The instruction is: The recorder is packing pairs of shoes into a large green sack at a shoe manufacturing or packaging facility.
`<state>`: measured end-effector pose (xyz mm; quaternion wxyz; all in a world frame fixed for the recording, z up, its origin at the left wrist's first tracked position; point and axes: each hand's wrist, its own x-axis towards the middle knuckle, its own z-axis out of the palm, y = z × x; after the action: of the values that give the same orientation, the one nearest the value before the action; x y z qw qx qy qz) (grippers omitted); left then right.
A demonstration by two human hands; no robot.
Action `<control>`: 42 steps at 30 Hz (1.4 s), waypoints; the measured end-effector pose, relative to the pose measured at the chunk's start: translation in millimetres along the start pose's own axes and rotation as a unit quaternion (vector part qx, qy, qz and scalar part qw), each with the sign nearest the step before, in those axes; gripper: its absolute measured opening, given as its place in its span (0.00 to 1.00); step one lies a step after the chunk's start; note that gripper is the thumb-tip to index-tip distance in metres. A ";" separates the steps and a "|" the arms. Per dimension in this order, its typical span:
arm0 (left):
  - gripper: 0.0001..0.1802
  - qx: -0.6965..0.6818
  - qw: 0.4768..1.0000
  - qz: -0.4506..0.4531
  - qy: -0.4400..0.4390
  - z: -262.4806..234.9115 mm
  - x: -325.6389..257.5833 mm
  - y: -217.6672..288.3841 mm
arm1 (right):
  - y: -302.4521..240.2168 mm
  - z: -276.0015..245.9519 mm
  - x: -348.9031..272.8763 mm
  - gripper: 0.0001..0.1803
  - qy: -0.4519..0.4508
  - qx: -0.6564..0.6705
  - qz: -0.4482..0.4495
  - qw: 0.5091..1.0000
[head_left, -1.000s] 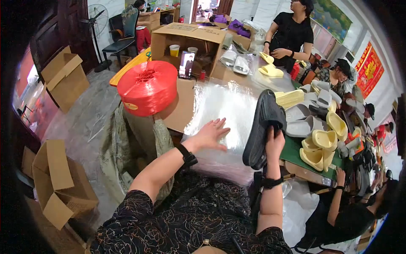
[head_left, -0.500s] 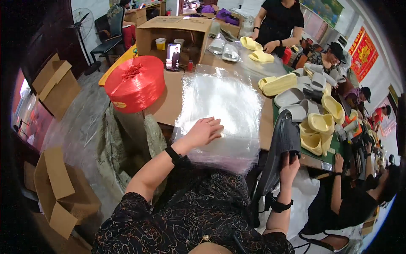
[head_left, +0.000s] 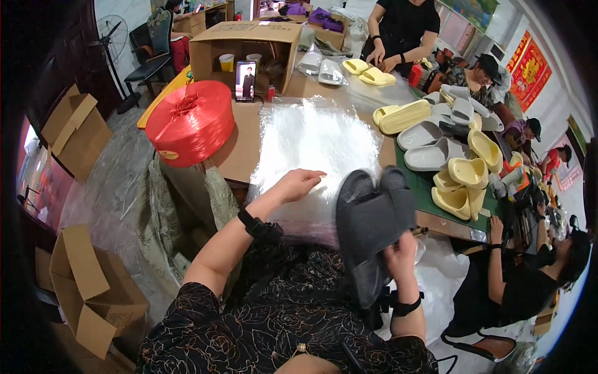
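A stack of clear plastic bags (head_left: 299, 134) lies in front of me, shiny under the light. Above its middle, my left hand (head_left: 302, 185) has its fingers drawn together in a pinch on the top plastic bag; the bag's film between the fingertips is hard to see. My right hand (head_left: 402, 257) grips a pair of black slippers (head_left: 374, 224) at their side, toes pointing away from me. The pair is tilted over the right near corner of the stack. Some of the right fingers are hidden behind the slippers.
A red roll of plastic twine (head_left: 190, 124) stands left of the bags. Behind are a phone (head_left: 245, 81) and an open cardboard box (head_left: 243, 37). Yellow slippers (head_left: 468, 173) and grey slippers (head_left: 430, 154) are piled on the right. A co-worker (head_left: 405, 28) handles yellow slippers across the table.
My right hand has brought the black slippers left over the bags and turned them so both show. My left hand's fingers have gone from spread flat to pinched together.
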<state>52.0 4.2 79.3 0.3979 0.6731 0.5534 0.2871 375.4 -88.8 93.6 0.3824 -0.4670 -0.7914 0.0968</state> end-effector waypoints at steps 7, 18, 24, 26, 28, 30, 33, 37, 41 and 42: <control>0.22 -0.186 0.982 -0.025 -0.012 -10.9 4.1 4.0 | -23.2 29.7 7.9 0.16 -0.166 0.029 -0.079 0.983; 0.25 0.015 0.988 0.155 -0.021 -10.5 -11.9 16.1 | -29.0 31.7 18.9 0.15 -0.159 -0.126 -0.018 0.979; 0.23 0.270 0.943 0.187 0.048 12.1 -32.9 43.7 | -35.5 52.1 31.9 0.14 -0.153 -0.106 -0.049 0.981; 0.23 0.340 0.908 0.234 0.076 15.0 -36.7 49.2 | -31.7 66.9 46.5 0.15 -0.133 -0.136 0.007 0.982; 0.22 0.299 0.915 0.262 0.063 20.6 -39.5 51.2 | -26.4 81.7 59.0 0.15 -0.132 -0.155 0.017 0.979; 0.21 0.235 0.932 0.269 0.063 25.6 -41.2 52.1 | -28.5 95.6 72.7 0.15 -0.127 -0.130 0.011 0.983; 0.21 0.276 0.915 0.279 0.091 14.2 -46.2 62.0 | -30.0 120.2 104.7 0.15 -0.153 -0.106 0.034 0.982; 0.22 0.246 0.915 0.309 0.085 -7.6 -48.7 54.7 | -29.9 136.1 137.9 0.16 -0.175 -0.112 0.037 0.977; 0.24 0.218 0.918 0.314 0.104 -28.3 -55.4 47.6 | -40.9 137.4 151.7 0.18 -0.145 -0.074 0.172 0.972; 0.24 0.226 0.916 0.312 0.108 -30.6 -57.5 47.7 | -42.5 139.9 150.1 0.18 -0.146 -0.073 0.172 0.972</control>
<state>38.6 -48.5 138.9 0.0630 0.8483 0.4054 0.3347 209.1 38.6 96.2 0.2050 -0.6032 -0.7518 0.1701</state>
